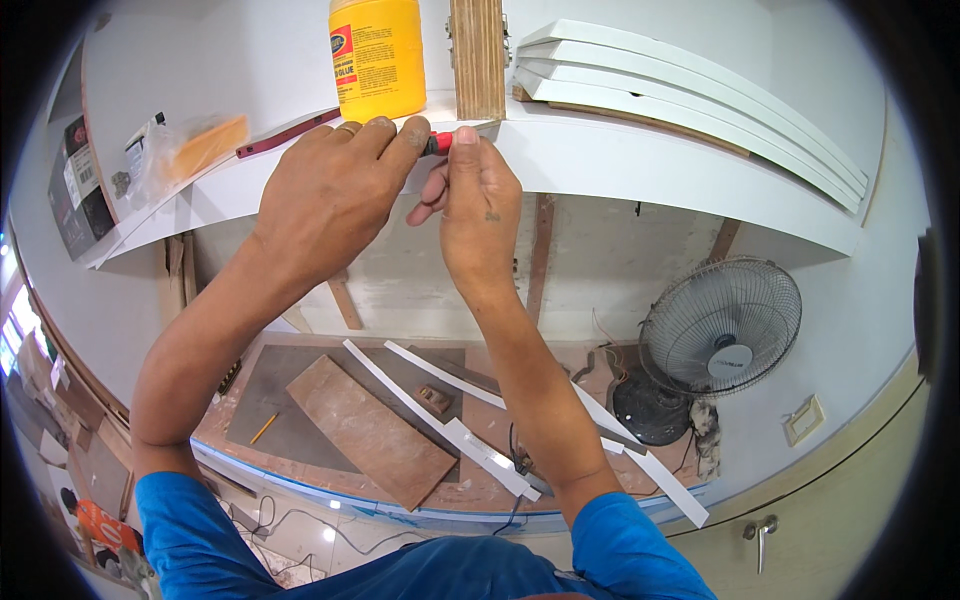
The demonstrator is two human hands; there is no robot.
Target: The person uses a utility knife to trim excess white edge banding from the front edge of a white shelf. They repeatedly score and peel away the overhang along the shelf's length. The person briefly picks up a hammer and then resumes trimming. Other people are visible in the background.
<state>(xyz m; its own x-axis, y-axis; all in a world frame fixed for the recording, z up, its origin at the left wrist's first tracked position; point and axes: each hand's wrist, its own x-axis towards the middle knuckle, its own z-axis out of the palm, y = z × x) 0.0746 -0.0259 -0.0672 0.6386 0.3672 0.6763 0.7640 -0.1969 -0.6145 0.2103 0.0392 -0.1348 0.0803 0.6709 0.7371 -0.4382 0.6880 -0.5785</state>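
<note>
Both my hands are raised to the front edge of a white shelf (600, 160). They close on a small tool with a red-and-black handle (443, 143); a thin grey metal tip shows past my right thumb, and its exact kind is hidden. My left hand (335, 195), a ring on one finger, curls over the black end. The thumb of my right hand (478, 200) presses along the red part, with its other fingers bent beneath. Just behind my left knuckles stands a yellow glue jug (378, 60). An upright plywood edge (478, 60) rises from the shelf behind the tool.
Stacked white panels (680, 90) lie on the shelf at right. A dark red bar (285, 135) and plastic bag (190, 150) sit at left. Below, a bench holds a brown board (370, 430), white strips (400, 390), a pencil (264, 429) and a fan (720, 325).
</note>
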